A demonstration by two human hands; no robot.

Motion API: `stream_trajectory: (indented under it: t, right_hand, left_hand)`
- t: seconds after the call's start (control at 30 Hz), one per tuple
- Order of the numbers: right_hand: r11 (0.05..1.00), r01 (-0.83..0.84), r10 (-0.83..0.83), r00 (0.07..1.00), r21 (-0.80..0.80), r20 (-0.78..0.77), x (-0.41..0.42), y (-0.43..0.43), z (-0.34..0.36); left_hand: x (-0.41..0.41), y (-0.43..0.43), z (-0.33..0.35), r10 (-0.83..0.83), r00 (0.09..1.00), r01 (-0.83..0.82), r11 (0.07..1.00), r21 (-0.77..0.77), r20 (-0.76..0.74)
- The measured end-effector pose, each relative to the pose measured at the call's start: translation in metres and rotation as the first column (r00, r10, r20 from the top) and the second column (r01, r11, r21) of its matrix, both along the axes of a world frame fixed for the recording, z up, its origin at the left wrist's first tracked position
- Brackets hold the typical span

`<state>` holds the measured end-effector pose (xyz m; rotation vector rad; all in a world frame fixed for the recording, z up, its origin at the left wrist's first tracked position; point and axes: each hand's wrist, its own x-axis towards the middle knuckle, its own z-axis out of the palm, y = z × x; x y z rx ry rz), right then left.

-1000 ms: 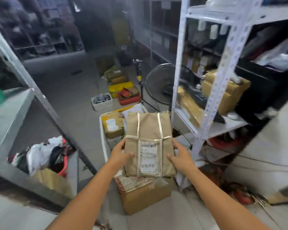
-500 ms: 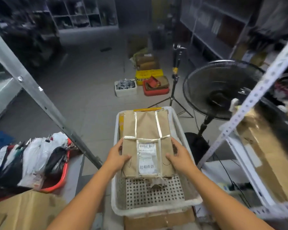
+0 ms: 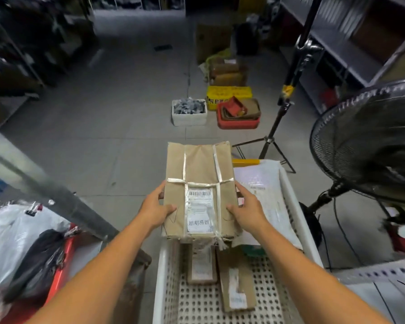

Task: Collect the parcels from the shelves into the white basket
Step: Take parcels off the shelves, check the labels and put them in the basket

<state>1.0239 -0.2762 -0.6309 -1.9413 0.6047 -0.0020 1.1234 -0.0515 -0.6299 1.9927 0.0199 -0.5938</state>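
Grey floor [image 3: 126, 113], shelving [image 3: 351, 38]; parcel [image 3: 198, 169] over white basket [image 3: 297, 206].

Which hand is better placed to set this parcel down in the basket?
Right, probably. The right hand grips the parcel over the inside of the white basket, while the left hand grips it out by the basket's left rim.

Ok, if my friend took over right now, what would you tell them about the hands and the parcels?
Left hand and right hand: each grips one side of the brown taped parcel, label up, over the white basket.
In the basket: a small brown parcel, a second brown parcel beside it, and a white mailer bag.
Done: those three are collected.
Left: set this parcel down in the basket, let go, then fetch any more from the shelves.
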Motion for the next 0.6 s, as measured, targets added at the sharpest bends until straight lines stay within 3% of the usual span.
stream_trajectory:
  t: [0.37,0.6]
  right_hand:
    - [0.999,0.017,-0.020,0.995,-0.039,-0.093,0.041,-0.012,-0.050]
    - [0.998,-0.054,0.050,0.978,-0.017,-0.203,0.040,-0.020,-0.042]
  left_hand:
    - [0.039,-0.016,-0.047,-0.079,0.996,0.082,0.994,0.075,-0.038]
    - [0.035,-0.018,-0.038,-0.145,0.988,0.132,0.967,0.218,0.046]
